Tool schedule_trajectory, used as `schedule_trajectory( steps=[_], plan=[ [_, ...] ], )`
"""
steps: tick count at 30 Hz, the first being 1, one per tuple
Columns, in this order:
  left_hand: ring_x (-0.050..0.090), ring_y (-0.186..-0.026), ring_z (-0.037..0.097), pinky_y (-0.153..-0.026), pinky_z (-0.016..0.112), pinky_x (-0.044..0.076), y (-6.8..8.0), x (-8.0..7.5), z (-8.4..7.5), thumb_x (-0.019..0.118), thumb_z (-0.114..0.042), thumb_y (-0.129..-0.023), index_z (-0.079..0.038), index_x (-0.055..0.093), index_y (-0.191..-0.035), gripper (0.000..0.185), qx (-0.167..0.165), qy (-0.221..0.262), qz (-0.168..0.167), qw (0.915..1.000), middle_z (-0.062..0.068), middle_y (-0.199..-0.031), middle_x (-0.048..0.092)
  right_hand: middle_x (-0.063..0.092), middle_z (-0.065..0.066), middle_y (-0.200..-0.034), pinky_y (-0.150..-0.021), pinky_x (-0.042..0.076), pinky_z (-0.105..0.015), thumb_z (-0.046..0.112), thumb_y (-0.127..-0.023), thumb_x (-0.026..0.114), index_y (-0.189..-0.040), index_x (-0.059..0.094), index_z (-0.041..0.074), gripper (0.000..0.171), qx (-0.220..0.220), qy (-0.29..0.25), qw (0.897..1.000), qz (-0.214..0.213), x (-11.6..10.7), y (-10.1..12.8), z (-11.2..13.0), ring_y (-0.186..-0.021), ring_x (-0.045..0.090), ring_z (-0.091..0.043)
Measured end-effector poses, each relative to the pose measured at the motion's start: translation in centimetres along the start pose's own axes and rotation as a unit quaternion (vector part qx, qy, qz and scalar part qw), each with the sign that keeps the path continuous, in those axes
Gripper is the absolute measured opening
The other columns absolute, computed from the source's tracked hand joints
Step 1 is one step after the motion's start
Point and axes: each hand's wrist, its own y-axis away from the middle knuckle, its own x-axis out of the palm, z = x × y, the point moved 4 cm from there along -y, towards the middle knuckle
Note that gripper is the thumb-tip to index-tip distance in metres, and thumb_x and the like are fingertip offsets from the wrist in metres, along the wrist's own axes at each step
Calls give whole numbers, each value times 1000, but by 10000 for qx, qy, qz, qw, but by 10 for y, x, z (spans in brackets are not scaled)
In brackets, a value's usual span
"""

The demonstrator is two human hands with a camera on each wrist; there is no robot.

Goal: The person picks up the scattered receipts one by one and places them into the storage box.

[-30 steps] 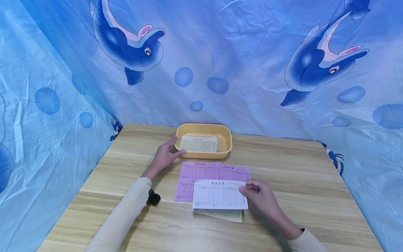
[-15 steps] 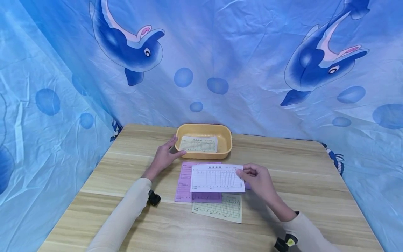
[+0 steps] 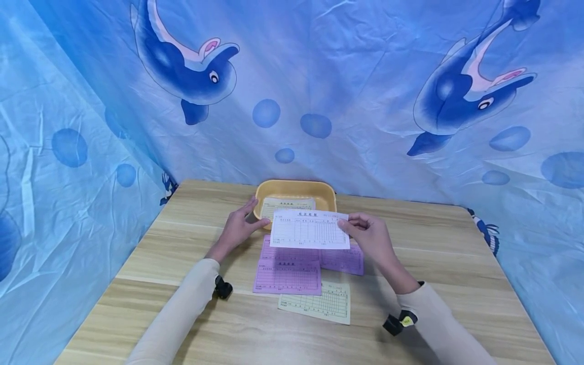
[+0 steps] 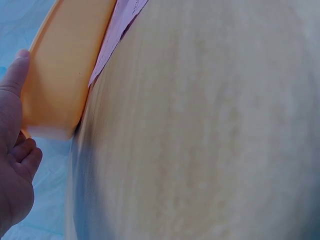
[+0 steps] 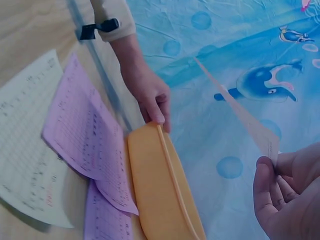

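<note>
My right hand (image 3: pixel 371 238) pinches the right edge of a white receipt slip (image 3: pixel 310 231), raised over the front rim of a yellow plastic basket (image 3: pixel 296 188). Seen from the right wrist, the slip (image 5: pixel 245 117) is nearly edge-on between thumb and fingers. At the basket's left end my left hand (image 3: pixel 238 226) grips it, thumb at the front corner and fingers around the side. The left wrist view shows the thumb against the basket wall (image 4: pixel 65 70). Inside the basket lies a pale green slip (image 3: pixel 288 203), partly hidden by the white one.
Several purple slips (image 3: pixel 287 279) overlap on the wooden table (image 3: pixel 438 274) in front of the basket. Nearer the body, another pale green slip (image 3: pixel 319 304) is partly tucked under them. A blue dolphin-print curtain (image 3: pixel 365 101) hangs behind the table and along both sides.
The right hand has lifted the white slip off the green and purple ones and moved it away from the body to the basket's front. The left hand has stayed at the basket.
</note>
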Motion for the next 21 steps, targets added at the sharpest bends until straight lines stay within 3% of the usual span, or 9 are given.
schedule_trajectory(
  steps=[6,13,21],
  plan=[
    [30,-152,30,-125,48,26,0,0,0,77,-61,-81,-4,40,-154,100,58,-66,-9,10000,10,-164,31,75,-13,-101,-82,64,-38,30,-94,77,-113,73,2,35,-123,-44,9999,-84,3,-17,4,-83,72,-17],
    [31,-151,34,-125,49,25,0,0,0,81,-52,-82,-2,42,-153,95,111,-206,-60,9997,11,-163,33,74,-14,-105,-79,64,-32,32,-95,76,-119,73,3,38,-65,-98,9999,-50,9,-37,5,-85,72,-17],
    [32,-151,36,-124,51,27,0,0,-4,80,-54,-83,0,42,-153,96,202,-241,-91,9995,17,-163,34,73,-18,-103,-78,65,-36,22,-95,75,-118,73,-3,33,-160,-237,9995,-97,16,-66,5,-80,70,-14]
  ],
)
